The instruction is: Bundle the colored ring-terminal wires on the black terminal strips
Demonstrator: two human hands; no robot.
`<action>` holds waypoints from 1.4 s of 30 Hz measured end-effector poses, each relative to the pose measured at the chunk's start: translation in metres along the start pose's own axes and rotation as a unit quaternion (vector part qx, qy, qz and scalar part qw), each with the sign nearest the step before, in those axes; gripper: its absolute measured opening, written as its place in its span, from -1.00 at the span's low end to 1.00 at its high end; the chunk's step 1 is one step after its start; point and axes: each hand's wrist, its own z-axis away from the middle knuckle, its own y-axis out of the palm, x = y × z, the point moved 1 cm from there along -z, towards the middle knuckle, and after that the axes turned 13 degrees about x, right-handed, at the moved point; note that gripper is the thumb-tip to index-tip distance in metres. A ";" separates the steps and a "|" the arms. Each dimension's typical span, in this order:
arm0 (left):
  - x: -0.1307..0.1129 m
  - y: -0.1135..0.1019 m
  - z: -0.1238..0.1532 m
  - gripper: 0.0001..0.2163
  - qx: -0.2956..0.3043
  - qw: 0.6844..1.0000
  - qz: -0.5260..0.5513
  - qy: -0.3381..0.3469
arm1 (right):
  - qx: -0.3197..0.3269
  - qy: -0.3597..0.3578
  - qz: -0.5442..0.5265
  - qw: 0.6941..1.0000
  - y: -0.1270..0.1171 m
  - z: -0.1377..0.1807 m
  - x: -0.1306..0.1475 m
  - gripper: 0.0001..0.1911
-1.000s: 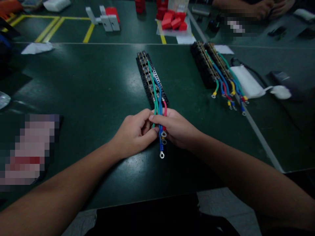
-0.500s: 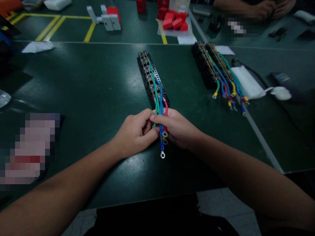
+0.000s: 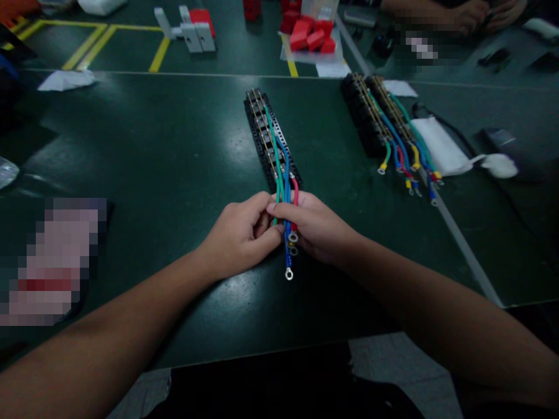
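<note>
Both hands at work over a dark green surface [image 3: 152, 151]: left hand [image 3: 242, 235] and right hand [image 3: 317, 227] closed together on a wire bundle [image 3: 285, 192] of green, blue and red leads, grip clamped from both sides just past the near end of a black terminal strip [image 3: 262, 125]. Running back from the fingers along the top of the strip; toward the body, poking out below the knuckles, ring terminals [image 3: 289, 273] at the lead tips, touching the surface or just above it, hard to tell which.

Best done, by the look of it, with the leads kept flat and side by side rather than crossed, pinched close to the strip's end so that no pull reaches the far connections, and with the ring ends left clear of the fingers.

Well apart to the right, two more wired strips [image 3: 364, 119] beside a white cloth [image 3: 439, 145]; farther back, red blocks [image 3: 311, 36]; top right, another person's hands [image 3: 469, 14].
</note>
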 end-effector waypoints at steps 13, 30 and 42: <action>0.000 0.000 0.000 -0.88 -0.002 1.000 0.000 -0.002 | -0.005 -0.002 0.005 1.000 0.001 0.001 0.001 -0.86; 0.000 0.001 0.001 -0.87 -0.005 1.000 -0.004 0.000 | -0.008 -0.009 0.028 1.000 -0.001 0.000 0.000 -0.87; -0.002 0.000 0.001 -0.89 0.001 1.000 -0.004 -0.007 | -0.024 0.002 0.049 0.999 0.001 0.001 0.000 -0.82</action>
